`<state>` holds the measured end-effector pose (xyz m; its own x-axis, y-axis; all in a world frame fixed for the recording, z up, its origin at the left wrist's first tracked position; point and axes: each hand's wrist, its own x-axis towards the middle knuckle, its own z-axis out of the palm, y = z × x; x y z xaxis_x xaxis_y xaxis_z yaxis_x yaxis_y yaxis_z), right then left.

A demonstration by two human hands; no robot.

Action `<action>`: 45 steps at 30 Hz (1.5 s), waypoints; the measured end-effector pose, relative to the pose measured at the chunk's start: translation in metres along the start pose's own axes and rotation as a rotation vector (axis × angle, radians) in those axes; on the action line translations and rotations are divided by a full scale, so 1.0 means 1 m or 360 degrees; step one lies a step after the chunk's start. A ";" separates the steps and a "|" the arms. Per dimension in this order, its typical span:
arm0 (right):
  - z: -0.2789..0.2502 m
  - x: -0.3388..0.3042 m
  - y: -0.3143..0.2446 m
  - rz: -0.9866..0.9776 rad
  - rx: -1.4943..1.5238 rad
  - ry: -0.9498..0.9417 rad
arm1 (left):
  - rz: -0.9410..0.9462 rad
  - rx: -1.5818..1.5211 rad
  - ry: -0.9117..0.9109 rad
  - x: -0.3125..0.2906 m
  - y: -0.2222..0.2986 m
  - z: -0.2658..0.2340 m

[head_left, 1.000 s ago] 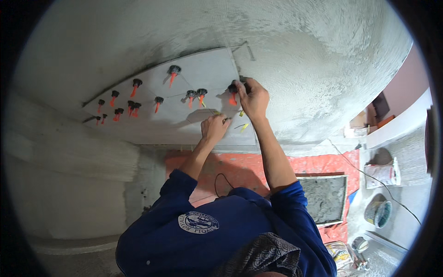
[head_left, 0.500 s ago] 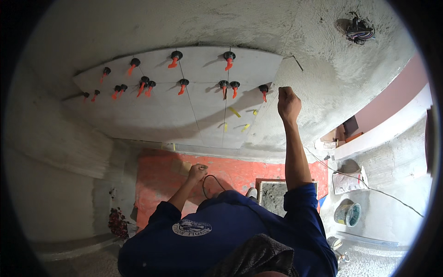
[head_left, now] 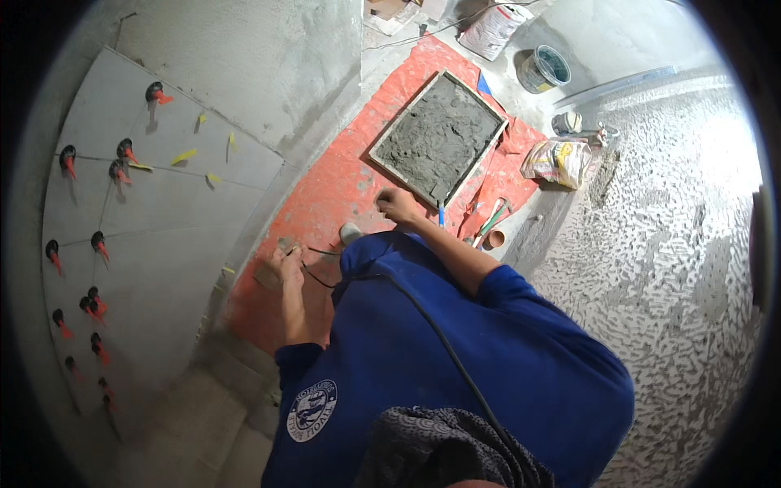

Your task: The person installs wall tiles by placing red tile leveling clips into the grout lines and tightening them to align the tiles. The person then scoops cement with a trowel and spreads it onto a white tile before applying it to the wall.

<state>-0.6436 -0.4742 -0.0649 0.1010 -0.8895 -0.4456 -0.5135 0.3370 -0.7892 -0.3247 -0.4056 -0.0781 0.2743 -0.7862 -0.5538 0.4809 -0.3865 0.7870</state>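
My left hand (head_left: 286, 264) is curled low over the red floor sheet, fingers closed. Beside it loops a thin black cable (head_left: 317, 278), and a flat tan piece (head_left: 267, 275) shows just under it. What the fingers hold is hidden. My right hand (head_left: 396, 205) is closed too, in front of my body near the corner of a shallow tray (head_left: 404, 180) of grey mortar (head_left: 443, 122); I cannot make out anything in it. On the left, large grey wall tiles (head_left: 154, 276) carry several red-handled black tile levelling clips (head_left: 154, 93) and yellow strips (head_left: 184, 156) along the joints.
A red sheet (head_left: 325, 175) covers the floor. Beyond the tray stand a bucket (head_left: 543, 69) and a white sack (head_left: 495, 31). Another sack (head_left: 557, 163) lies to the right, near a blue-handled tool (head_left: 441, 213), a green-handled tool (head_left: 495, 213) and a terracotta-coloured cup (head_left: 493, 240).
My view has swung right, away from the tiled wall towards the tray. My right hand has come down from beside the tiles to near the tray. My left hand stays low.
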 end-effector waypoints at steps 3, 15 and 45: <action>-0.042 -0.039 0.099 0.0276 0.0264 0.0242 | -0.0219 0.0063 0.0304 -0.036 -0.025 -0.037; -0.174 -0.148 0.235 0.0746 -0.0262 -0.0169 | -0.0437 0.0326 0.1125 -0.217 -0.205 -0.030; -0.065 -0.122 -0.100 -0.2087 -0.0446 -0.1055 | 0.0881 -0.0662 -0.0231 -0.177 -0.037 0.228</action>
<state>-0.6597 -0.4190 0.0957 0.9262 -0.1814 0.3304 0.1112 -0.7062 -0.6992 -0.5807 -0.3623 0.0529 0.4704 -0.8817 -0.0377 0.5894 0.2821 0.7570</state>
